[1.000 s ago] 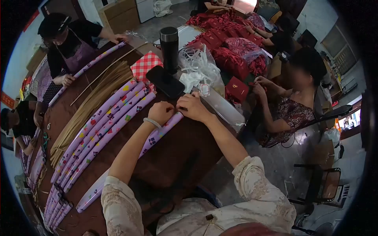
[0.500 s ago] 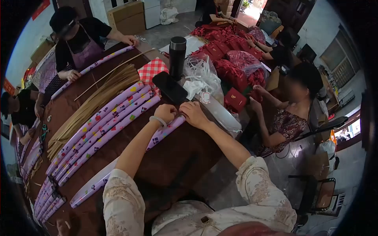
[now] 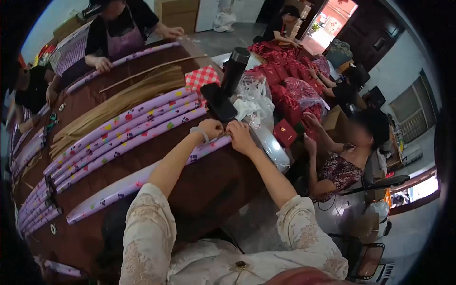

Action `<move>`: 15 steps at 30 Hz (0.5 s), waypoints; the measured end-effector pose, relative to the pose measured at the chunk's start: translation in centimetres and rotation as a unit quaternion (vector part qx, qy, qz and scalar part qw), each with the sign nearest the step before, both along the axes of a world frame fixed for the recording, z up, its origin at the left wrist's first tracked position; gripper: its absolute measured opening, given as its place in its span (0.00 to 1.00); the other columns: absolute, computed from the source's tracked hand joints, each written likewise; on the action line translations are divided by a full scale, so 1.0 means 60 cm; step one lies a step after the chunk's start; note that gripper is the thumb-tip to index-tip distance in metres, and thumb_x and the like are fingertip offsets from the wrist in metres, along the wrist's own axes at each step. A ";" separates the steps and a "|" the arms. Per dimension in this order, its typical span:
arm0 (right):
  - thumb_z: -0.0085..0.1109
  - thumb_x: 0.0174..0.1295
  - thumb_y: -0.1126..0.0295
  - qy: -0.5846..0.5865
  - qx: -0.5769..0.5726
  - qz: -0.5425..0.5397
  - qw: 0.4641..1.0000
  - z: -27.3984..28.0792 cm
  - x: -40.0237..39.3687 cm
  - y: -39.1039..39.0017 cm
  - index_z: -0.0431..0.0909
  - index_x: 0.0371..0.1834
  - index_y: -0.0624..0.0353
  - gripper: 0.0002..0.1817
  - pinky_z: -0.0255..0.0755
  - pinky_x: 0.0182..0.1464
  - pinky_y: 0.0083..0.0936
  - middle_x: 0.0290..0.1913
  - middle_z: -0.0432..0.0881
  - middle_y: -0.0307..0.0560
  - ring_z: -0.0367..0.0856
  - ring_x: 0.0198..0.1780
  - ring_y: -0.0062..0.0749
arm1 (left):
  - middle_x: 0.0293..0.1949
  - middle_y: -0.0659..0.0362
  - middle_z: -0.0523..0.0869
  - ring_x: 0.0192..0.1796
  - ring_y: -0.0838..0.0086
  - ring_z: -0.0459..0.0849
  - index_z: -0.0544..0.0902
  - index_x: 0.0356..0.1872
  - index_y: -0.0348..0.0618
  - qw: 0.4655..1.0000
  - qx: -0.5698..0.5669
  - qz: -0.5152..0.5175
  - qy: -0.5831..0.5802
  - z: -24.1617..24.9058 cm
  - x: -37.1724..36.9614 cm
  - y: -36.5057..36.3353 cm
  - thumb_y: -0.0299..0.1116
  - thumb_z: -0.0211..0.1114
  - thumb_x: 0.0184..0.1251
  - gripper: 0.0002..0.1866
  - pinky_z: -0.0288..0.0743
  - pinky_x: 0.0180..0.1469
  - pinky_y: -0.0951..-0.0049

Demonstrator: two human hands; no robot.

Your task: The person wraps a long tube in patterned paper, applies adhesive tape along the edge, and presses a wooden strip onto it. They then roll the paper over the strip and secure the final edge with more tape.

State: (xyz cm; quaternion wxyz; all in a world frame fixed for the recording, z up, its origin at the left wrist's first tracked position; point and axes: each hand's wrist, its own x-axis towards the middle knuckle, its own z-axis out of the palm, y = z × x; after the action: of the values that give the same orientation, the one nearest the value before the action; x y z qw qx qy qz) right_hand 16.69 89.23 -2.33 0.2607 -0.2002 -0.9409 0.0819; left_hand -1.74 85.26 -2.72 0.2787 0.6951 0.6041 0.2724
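Long purple patterned wrapped tube runs lower-left to upper-right across brown table; left hand and right hand both pinch its upper-right end.

My brown table carries purple wrapped rolls side by side, one roll nearest me, tan sticks, a checked cloth, black phone, tumbler.

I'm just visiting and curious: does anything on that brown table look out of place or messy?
Nothing looks damaged or spilled. The one purple roll under both hands, left hand and right hand, lies apart from the neat row of purple rolls. A black phone rests partly on the checked cloth.
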 end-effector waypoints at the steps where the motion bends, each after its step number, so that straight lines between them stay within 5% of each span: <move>1: 0.50 0.48 0.79 0.025 0.013 0.007 1.000 0.001 0.000 -0.003 0.68 0.36 0.55 0.11 0.55 0.49 0.38 0.42 0.70 0.47 0.68 0.49 0.44 | 0.30 0.52 0.84 0.36 0.61 0.83 0.84 0.31 0.43 1.000 0.003 0.009 0.010 0.008 0.004 -0.001 0.35 0.59 0.54 0.10 0.74 0.41 0.65; 3: 0.51 0.49 0.78 0.012 0.025 -0.006 1.000 -0.014 0.003 0.006 0.68 0.37 0.55 0.11 0.57 0.50 0.40 0.43 0.71 0.46 0.68 0.48 0.45 | 0.38 0.55 0.85 0.44 0.60 0.82 0.85 0.35 0.53 0.998 -0.040 0.019 0.035 -0.001 0.001 0.006 0.43 0.59 0.52 0.13 0.75 0.47 0.62; 5: 0.49 0.54 0.77 0.038 0.021 0.014 0.999 -0.015 0.003 0.009 0.67 0.37 0.54 0.08 0.58 0.50 0.39 0.42 0.71 0.46 0.69 0.48 0.45 | 0.39 0.55 0.85 0.45 0.61 0.82 0.85 0.36 0.51 0.999 -0.050 -0.002 0.020 -0.020 -0.006 0.020 0.43 0.60 0.51 0.14 0.74 0.48 0.63; 6: 0.49 0.55 0.76 0.043 0.025 0.006 0.999 -0.017 0.001 0.011 0.68 0.37 0.54 0.07 0.58 0.49 0.39 0.43 0.71 0.46 0.69 0.47 0.45 | 0.34 0.51 0.84 0.38 0.60 0.82 0.83 0.35 0.41 1.000 -0.011 -0.009 0.013 -0.010 -0.004 0.009 0.36 0.60 0.55 0.11 0.75 0.42 0.65; 15: 0.53 0.56 0.74 0.021 -0.004 -0.025 0.999 -0.010 0.000 0.007 0.70 0.38 0.53 0.08 0.58 0.51 0.39 0.45 0.72 0.41 0.69 0.50 0.41 | 0.38 0.52 0.84 0.40 0.62 0.81 0.81 0.40 0.39 0.998 -0.058 -0.008 0.030 0.013 -0.001 0.002 0.38 0.57 0.63 0.13 0.74 0.45 0.66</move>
State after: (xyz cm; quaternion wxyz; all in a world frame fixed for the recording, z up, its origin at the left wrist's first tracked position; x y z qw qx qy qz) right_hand 16.67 89.65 -2.94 0.2813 -0.2235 -0.9295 0.0836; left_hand -1.77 85.39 -1.92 0.3029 0.6905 0.6212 0.2135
